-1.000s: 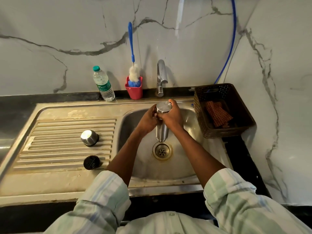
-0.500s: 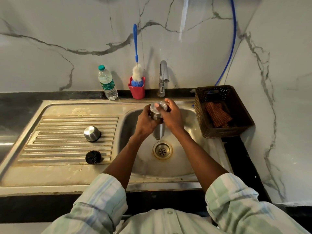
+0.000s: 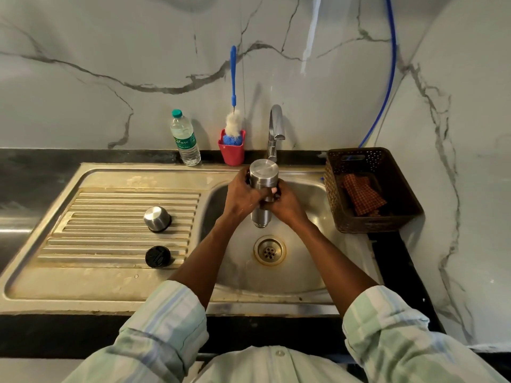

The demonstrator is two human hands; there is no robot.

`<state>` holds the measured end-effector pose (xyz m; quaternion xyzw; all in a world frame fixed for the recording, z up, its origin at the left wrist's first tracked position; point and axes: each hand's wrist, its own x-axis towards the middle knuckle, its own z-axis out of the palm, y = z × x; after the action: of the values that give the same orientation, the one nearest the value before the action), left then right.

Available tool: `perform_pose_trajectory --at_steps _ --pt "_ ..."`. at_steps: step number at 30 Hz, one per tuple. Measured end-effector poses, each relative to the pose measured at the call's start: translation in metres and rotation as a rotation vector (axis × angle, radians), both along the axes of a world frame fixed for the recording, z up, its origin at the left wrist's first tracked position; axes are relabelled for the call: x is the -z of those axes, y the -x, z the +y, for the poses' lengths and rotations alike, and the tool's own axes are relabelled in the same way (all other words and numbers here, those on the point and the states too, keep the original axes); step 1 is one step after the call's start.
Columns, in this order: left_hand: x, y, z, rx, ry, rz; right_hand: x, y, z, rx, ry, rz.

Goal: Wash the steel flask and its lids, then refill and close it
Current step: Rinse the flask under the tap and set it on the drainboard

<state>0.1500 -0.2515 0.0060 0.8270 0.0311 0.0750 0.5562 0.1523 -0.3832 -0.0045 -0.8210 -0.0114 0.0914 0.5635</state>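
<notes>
Steel flask (image 3: 263,176) upside down | gripped between both hands (image 3: 262,200) | over sink (image 3: 309,189)

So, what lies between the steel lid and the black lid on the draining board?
Nothing: in the head view, only bare ridges of the draining board lie between the steel lid and the black lid.

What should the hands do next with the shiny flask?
Probably turn it mouth-up under the tap. Both the left hand and right hand grip the flask upside down over the sink, and no water is seen running.
</notes>
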Motion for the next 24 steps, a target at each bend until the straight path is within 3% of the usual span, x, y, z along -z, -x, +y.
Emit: perform_pose_trajectory --at_steps 7,11,16,19,24 --pt "-0.009 -0.002 -0.008 0.025 0.006 -0.006 -0.004 -0.001 0.006 0.124 -0.028 -0.143" --pt "-0.006 -0.002 -0.005 0.102 0.010 0.048 -0.004 -0.002 0.006 0.157 0.035 -0.128" --pt "-0.005 0.005 0.007 0.195 0.195 0.052 0.002 0.000 0.002 0.218 0.059 -0.139" --pt "-0.001 0.002 0.012 0.069 0.239 0.061 -0.001 -0.001 0.001 0.280 0.071 -0.166" --pt "0.007 0.001 0.017 -0.085 0.065 0.119 -0.002 0.006 0.001 0.400 0.048 -0.253"
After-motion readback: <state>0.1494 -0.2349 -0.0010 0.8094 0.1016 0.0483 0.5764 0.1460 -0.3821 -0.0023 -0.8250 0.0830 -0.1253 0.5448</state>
